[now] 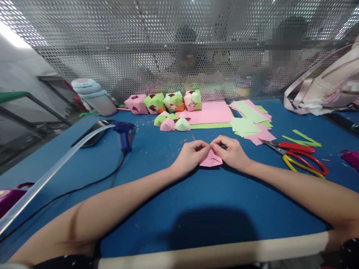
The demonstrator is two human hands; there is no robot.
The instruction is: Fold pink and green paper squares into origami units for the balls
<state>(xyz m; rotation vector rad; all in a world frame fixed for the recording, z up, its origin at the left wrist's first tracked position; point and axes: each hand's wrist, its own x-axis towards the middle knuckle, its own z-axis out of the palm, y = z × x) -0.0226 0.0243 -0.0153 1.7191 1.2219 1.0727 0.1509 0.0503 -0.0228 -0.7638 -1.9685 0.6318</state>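
A small folded pink paper piece (211, 160) lies on the blue table (196, 201) in front of me. My left hand (192, 155) pinches its upper left edge with curled fingers. My right hand (231, 151) pinches the upper right edge, fingertips nearly meeting the left ones above the paper. Both forearms rest on the table.
Folded pink and green paper shapes (171, 122) and larger assembled ones (168, 101) sit behind. Pink and green sheets (246, 119) lie at the back right, with red and yellow scissors (300, 155) beside them. A blue glue gun (125, 134) with cord lies left. A perforated metal screen (179, 45) closes the back; people sit beyond it.
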